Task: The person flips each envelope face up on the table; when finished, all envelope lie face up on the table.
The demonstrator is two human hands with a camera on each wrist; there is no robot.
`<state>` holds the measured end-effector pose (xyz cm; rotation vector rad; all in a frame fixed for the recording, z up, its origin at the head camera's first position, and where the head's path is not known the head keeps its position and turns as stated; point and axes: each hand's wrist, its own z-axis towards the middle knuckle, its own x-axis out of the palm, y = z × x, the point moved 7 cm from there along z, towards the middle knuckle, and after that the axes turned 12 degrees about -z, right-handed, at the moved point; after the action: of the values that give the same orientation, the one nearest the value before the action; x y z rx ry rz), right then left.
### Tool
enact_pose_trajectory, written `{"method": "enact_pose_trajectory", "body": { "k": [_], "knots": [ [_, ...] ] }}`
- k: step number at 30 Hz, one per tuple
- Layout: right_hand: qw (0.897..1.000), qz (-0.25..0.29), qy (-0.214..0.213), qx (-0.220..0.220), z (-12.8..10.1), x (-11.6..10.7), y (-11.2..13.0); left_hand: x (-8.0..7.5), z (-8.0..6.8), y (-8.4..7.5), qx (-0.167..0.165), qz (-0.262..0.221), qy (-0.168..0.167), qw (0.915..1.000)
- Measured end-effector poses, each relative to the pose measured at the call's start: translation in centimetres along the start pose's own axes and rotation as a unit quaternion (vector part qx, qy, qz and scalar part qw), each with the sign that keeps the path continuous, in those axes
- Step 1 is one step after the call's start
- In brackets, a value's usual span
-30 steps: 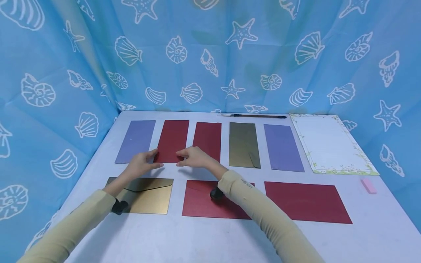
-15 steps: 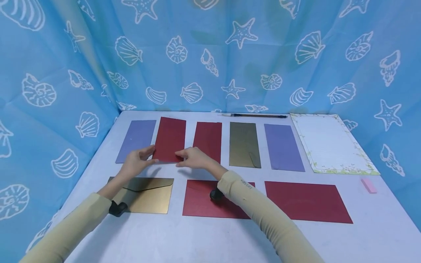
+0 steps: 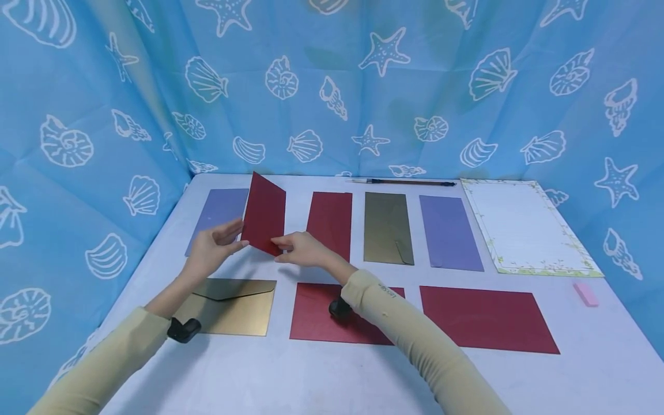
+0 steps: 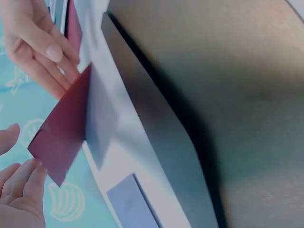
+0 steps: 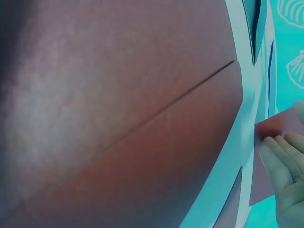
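Observation:
A red envelope [image 3: 266,216] is raised at an angle at the back left of the table, between both hands. My left hand [image 3: 210,251] holds it at its left edge, fingers at the side and thumb by the lower corner. With fingertips at the lower right corner, my right hand [image 3: 303,249] pinches the same envelope. In the left wrist view a fold line crosses the lifted envelope [image 4: 64,135]. A purple envelope [image 3: 220,204] lies partly behind my left hand. Below my left wrist is a gold envelope [image 3: 244,314] with its flap showing.
Another red envelope [image 3: 330,222], a dark gold one [image 3: 388,227] and a purple one [image 3: 451,233] continue the back row. Two red envelopes [image 3: 316,323] [image 3: 487,317] lie in front, one under my right forearm. A brush [image 3: 412,182], bordered paper [image 3: 529,225] and pink eraser [image 3: 586,294] are farther off.
The red envelope has come up off the table, its left side tilting higher and turning. My left hand has moved left and slightly up with it; the right hand has barely moved.

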<state>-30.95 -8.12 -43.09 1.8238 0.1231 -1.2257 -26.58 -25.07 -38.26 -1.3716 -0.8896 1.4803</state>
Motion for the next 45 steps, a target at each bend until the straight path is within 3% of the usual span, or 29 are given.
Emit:
{"method": "enact_pose_trajectory", "body": {
  "k": [10,22,29,37,45],
  "knots": [
    [0.999,0.009,-0.031,-0.006,-0.5,-0.5,0.0,1.4,0.3,-1.7,0.027,-0.046,-0.004,0.9986],
    [0.999,0.002,-0.045,-0.007,-1.0,-0.9,-0.2,3.1,1.2,-1.6,0.025,-0.104,-0.024,0.9940],
    [0.999,-0.006,-0.052,-0.007,-1.2,-1.8,-0.3,3.9,1.6,-1.1,0.026,-0.093,-0.022,0.9951],
    [0.988,-0.020,-0.153,0.006,0.1,-6.6,1.2,4.6,1.9,-0.8,0.045,-0.055,-0.030,0.9971],
    [0.991,-0.077,-0.113,0.008,1.9,-7.3,3.3,5.5,2.0,0.0,0.044,-0.030,-0.023,0.9983]
  ]
}}
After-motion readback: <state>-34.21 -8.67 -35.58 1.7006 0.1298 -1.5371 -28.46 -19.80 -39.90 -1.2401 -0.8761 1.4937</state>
